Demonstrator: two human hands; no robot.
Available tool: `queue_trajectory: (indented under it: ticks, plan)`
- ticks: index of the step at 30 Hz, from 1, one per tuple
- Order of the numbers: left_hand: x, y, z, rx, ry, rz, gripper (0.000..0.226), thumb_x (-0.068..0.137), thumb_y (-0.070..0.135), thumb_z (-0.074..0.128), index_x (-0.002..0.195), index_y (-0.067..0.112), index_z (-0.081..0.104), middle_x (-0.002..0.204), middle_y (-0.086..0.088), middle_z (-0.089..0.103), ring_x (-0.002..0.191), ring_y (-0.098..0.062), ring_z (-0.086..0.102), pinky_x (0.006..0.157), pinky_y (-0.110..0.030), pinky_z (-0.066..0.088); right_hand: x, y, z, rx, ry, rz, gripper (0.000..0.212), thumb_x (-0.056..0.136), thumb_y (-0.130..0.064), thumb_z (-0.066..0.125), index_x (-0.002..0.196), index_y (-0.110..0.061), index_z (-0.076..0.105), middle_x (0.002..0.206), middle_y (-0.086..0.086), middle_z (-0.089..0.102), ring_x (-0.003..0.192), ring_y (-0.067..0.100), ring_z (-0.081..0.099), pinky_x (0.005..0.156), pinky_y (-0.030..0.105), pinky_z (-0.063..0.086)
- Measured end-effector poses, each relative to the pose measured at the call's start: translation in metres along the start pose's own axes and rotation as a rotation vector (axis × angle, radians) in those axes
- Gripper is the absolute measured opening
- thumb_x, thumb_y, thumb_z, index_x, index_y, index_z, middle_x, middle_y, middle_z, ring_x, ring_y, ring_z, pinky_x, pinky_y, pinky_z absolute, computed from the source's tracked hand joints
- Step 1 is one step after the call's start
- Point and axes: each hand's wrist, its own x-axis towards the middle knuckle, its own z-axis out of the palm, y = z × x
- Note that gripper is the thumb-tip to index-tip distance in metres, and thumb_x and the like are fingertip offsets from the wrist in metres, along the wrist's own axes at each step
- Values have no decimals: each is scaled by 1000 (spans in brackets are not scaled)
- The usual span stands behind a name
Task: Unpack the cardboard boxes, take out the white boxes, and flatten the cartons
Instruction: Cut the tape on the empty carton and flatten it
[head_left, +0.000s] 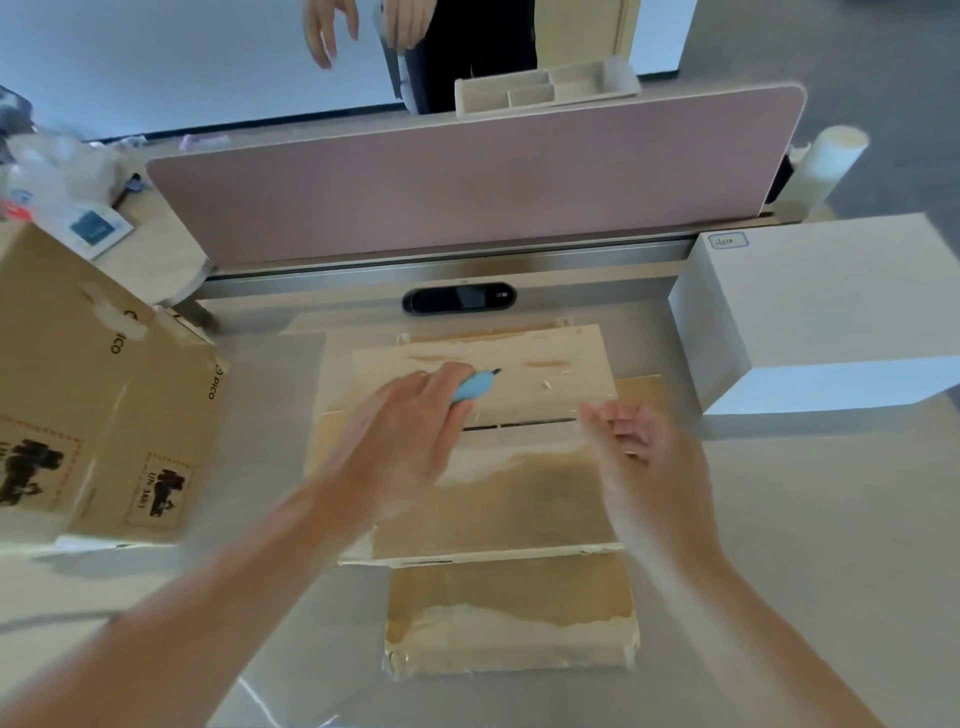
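Note:
A flattened brown carton (498, 499) lies in the middle of the desk, its flaps spread toward me and away. My left hand (410, 431) rests over its upper part, shut on a small light-blue cutter (475, 387) whose dark tip points right. My right hand (639, 447) hovers blurred over the carton's right edge, fingers apart and holding nothing. A white box (810, 312) stands on the desk at the right. A brown carton (88, 395) with black printed labels stands at the left.
A pink divider panel (467, 176) closes the desk's far side, with a black device (460, 299) at its foot. Another person's hands (332, 31) and a beige compartment tray (545, 85) show beyond it. Clutter and plastic wrap (57, 176) sit at far left.

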Motion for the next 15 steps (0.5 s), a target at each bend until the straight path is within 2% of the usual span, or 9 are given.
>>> queue_trajectory:
  ticks: [2, 4, 6, 9, 10, 13, 15]
  plan:
    - [11, 34, 13, -51, 27, -17, 23, 106, 29, 50, 122, 18, 61, 82, 1, 63, 74, -25, 56, 66, -41, 49, -7, -12, 10, 149, -176, 91, 22, 94, -52, 69, 90, -33, 77, 87, -15, 78, 84, 3, 74, 77, 21, 59]
    - [15, 61, 22, -50, 35, 20, 21, 105, 24, 51, 116, 14, 66, 84, -3, 69, 76, -26, 61, 66, -39, 47, -3, -20, 10, 245, -232, 172, 28, 94, -52, 68, 80, -33, 83, 85, -7, 80, 85, 8, 77, 81, 22, 61]
    - [18, 81, 29, 11, 21, 71, 27, 107, 26, 45, 117, 14, 68, 94, -3, 74, 83, -27, 64, 73, -36, 47, 2, -20, 4, 368, -244, 268, 28, 94, -49, 71, 79, -30, 84, 85, -3, 81, 85, 9, 78, 79, 18, 61]
    - [16, 101, 37, 40, -13, 153, 40, 106, 38, 44, 137, 20, 61, 121, 3, 74, 100, -24, 66, 89, -37, 47, 7, -6, -10, 461, -200, 357, 32, 98, -38, 68, 78, -18, 83, 78, -1, 79, 72, 7, 76, 67, 16, 58]
    - [14, 103, 40, 20, -49, 180, 45, 105, 41, 45, 144, 21, 57, 131, 4, 70, 109, -22, 64, 94, -37, 46, 9, 2, -17, 490, -175, 379, 33, 101, -34, 65, 80, -15, 83, 81, 2, 80, 74, 10, 76, 65, 17, 58]
    - [4, 90, 45, -17, -120, 187, 50, 104, 44, 44, 147, 22, 54, 144, 6, 60, 130, -21, 53, 106, -39, 42, 15, 38, -54, 417, -74, 376, 28, 104, -32, 61, 95, -11, 76, 89, 3, 81, 88, 18, 79, 82, 28, 61]
    - [1, 69, 47, -4, -122, 89, 56, 98, 54, 45, 144, 23, 52, 146, 6, 54, 135, -21, 47, 111, -40, 38, 13, 69, -83, 287, -47, 376, 23, 103, -30, 63, 105, -10, 75, 88, 0, 81, 86, 19, 80, 87, 30, 60]
